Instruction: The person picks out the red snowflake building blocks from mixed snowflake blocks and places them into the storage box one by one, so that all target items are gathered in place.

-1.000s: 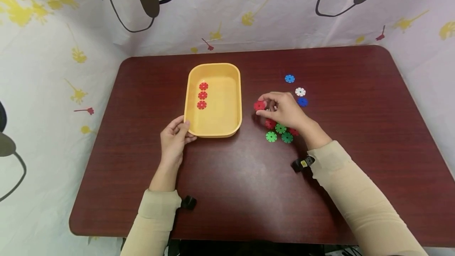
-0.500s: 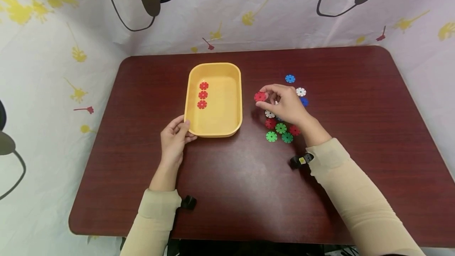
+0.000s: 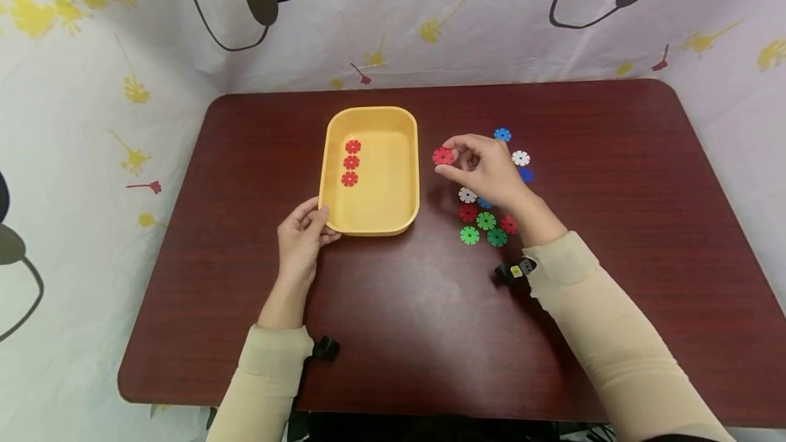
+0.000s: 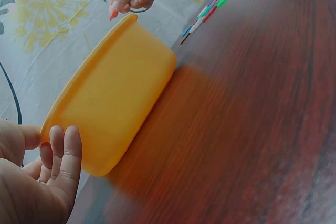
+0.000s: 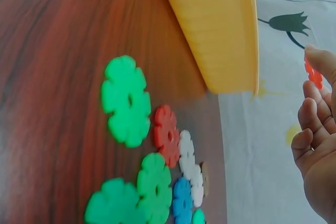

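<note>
Because it is notched, the held red disc [image 3: 442, 156] looks flower-like.

Hand [image 5: 321, 161] with red disc [image 5: 313, 73] (notched)

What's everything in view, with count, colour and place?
Tray: 1, yellow, on the table.
Tray discs: 3, red, inside it.
Held disc: 1, red, in the air right of the tray.
Loose red discs: at least 2, red, right of the tray.
Green discs: at least 3, green, beside those.
Blue discs: at least 3, blue, same scatter.
White discs: at least 2, white, same scatter.
Brownish piece: 1 seen, partly hidden, same scatter.
Table: 1, dark red-brown, beneath the tray.
Wall covering: count unclear, white, printed, around the table.
Wrist devices: 2, black, one per cuff.
Sleeves: 2, beige, one per arm.
Left hand: 1, holding the tray's near-left corner.
Right hand: 1, its grip on the held disc.
</note>
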Action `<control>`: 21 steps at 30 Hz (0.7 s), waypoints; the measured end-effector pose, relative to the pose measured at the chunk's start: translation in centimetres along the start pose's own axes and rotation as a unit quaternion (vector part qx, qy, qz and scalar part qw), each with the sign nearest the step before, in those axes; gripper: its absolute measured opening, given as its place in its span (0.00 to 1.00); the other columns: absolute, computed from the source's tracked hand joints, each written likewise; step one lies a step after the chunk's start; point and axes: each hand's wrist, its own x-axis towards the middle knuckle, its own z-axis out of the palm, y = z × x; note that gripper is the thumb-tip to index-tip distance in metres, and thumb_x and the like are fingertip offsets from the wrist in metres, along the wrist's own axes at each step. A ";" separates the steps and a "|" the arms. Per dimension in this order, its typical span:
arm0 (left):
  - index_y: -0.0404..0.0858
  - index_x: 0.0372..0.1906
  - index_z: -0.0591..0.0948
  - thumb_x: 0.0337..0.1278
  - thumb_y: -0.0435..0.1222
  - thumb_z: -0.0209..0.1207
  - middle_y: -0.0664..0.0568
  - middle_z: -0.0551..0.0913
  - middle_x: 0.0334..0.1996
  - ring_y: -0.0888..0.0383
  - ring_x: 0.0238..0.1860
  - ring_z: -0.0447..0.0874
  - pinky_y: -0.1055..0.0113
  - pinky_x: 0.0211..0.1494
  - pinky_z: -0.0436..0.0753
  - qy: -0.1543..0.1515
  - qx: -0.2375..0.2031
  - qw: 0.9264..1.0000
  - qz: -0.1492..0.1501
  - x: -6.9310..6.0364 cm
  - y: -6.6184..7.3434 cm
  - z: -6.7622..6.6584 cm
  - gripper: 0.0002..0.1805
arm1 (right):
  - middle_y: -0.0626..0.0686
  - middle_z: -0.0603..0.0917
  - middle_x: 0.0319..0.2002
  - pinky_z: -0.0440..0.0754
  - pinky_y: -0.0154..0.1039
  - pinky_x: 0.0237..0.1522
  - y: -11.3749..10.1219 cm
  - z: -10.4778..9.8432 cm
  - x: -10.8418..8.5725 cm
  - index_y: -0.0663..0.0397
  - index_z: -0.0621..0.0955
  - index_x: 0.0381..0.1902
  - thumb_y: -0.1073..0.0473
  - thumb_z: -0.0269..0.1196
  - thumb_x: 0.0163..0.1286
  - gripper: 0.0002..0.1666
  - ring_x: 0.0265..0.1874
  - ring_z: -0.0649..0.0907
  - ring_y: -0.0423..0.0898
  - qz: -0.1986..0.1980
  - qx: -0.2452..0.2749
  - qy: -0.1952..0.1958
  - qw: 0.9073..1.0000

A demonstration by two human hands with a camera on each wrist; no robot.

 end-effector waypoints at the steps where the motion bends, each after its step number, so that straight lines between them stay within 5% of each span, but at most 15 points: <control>1: 0.30 0.62 0.78 0.70 0.33 0.62 0.49 0.78 0.29 0.60 0.23 0.83 0.66 0.31 0.90 0.000 -0.001 1.000 0.000 0.0 0.0 0.0 0.20 | 0.56 0.82 0.29 0.71 0.27 0.23 -0.1 0.1 0.1 0.61 0.85 0.45 0.60 0.78 0.58 0.19 0.22 0.75 0.44 -0.003 0.002 0.000 1.000; 21: 0.30 0.61 0.78 0.69 0.32 0.63 0.45 0.78 0.31 0.60 0.22 0.84 0.66 0.31 0.90 -0.001 -0.008 1.000 0.003 0.0 0.0 0.0 0.20 | 0.56 0.82 0.30 0.72 0.28 0.24 -1.8 2.8 1.7 0.61 0.85 0.44 0.60 0.78 0.58 0.18 0.23 0.75 0.44 -0.011 0.037 -0.025 0.999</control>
